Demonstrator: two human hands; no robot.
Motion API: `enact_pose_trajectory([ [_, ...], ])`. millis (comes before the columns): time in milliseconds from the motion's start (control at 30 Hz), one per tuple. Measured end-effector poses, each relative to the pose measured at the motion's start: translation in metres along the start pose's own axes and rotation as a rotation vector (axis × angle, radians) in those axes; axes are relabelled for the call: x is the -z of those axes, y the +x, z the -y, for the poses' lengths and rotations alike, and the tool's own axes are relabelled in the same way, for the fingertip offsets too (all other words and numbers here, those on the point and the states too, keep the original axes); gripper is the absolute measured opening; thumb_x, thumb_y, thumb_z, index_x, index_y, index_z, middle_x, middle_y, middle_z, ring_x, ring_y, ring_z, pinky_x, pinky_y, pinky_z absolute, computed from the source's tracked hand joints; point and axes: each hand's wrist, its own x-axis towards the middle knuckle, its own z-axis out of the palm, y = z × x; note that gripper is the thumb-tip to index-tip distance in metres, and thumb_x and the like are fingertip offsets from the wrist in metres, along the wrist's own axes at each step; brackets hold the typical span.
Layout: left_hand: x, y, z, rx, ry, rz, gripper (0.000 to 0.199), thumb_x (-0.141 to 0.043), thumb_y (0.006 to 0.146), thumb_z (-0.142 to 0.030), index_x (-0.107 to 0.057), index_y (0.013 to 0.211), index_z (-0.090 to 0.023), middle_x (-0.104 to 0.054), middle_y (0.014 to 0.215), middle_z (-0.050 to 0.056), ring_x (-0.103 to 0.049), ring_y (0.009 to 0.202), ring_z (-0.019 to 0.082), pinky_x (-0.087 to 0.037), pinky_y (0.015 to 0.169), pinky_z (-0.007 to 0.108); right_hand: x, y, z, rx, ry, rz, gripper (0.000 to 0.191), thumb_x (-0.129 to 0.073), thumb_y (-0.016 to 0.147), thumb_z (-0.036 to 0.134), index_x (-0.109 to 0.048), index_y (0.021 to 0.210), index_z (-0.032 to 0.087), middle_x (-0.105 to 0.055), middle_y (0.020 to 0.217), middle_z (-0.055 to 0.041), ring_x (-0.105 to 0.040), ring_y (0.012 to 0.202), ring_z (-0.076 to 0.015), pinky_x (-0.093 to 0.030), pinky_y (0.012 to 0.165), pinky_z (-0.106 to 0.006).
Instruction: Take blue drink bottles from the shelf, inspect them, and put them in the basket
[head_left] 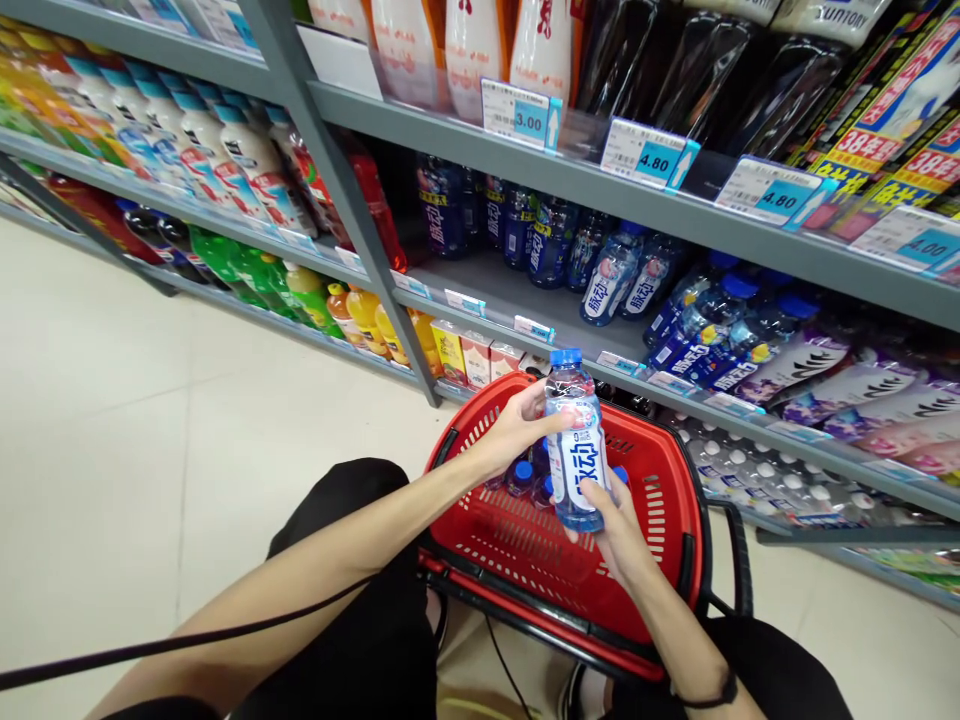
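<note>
Both my hands hold one clear drink bottle (574,440) with a blue cap and a white and blue label, tilted slightly over a red shopping basket (652,590). My left hand (529,425) is closed around its upper part, the thumb across the label. Lower down, my right hand (613,515) grips the bottle near its base, thumb on the front. Inside the basket, several blue-capped bottles (523,477) lie behind and beside the held one, partly hidden by it and by my hands.
A grey shelf (517,300) in front carries blue-labelled bottles (551,240), with price tags (521,115) along its edges. Other drinks, including white bottles with blue caps (259,170), stand at the left. The basket's black handle (739,560) sticks out right. A dark cord (187,640) crosses my left arm.
</note>
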Motion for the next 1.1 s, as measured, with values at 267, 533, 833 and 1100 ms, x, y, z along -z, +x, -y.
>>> enact_pose_trajectory([
  [267, -0.003, -0.005, -0.007, -0.048, -0.082, 0.260, 0.065, -0.085, 0.081, -0.025, -0.057, 0.140, -0.024, -0.066, 0.138, 0.014, -0.066, 0.123, 0.029, -0.052, 0.104, 0.042, 0.013, -0.001, 0.010, -0.082, 0.186, 0.235, 0.057, -0.062, 0.087, 0.063, -0.071, 0.116, 0.014, -0.077, 0.104, -0.0177, -0.073, 0.082, -0.0262, -0.042, 0.037, -0.020],
  [533, 0.005, -0.010, -0.006, -0.080, 0.057, 0.201, 0.094, -0.097, 0.064, -0.023, -0.050, 0.146, -0.019, -0.071, 0.127, 0.014, -0.070, 0.113, 0.030, -0.056, 0.097, 0.046, 0.009, 0.001, 0.001, -0.147, 0.411, 0.405, 0.063, -0.066, 0.086, 0.068, -0.075, 0.113, 0.011, -0.078, 0.088, -0.0140, -0.071, 0.062, -0.0206, -0.044, 0.035, -0.018],
  [833, 0.004, -0.016, -0.017, -0.142, 0.139, 0.221, 0.100, -0.096, 0.065, -0.021, -0.046, 0.152, -0.018, -0.073, 0.124, 0.014, -0.071, 0.112, 0.031, -0.057, 0.097, 0.049, 0.006, 0.001, 0.000, -0.158, 0.455, 0.470, 0.062, -0.071, 0.084, 0.066, -0.075, 0.117, 0.013, -0.078, 0.093, -0.0139, -0.072, 0.066, -0.0216, -0.046, 0.038, -0.019],
  [1100, 0.007, -0.023, -0.015, -0.192, 0.242, 0.227, 0.101, -0.097, 0.064, -0.021, -0.048, 0.153, -0.022, -0.070, 0.133, 0.014, -0.067, 0.122, 0.034, -0.056, 0.102, 0.051, 0.005, 0.001, -0.004, -0.135, 0.420, 0.432, 0.064, -0.072, 0.082, 0.069, -0.074, 0.122, 0.020, -0.077, 0.090, -0.0123, -0.069, 0.061, -0.0209, -0.044, 0.038, -0.020],
])
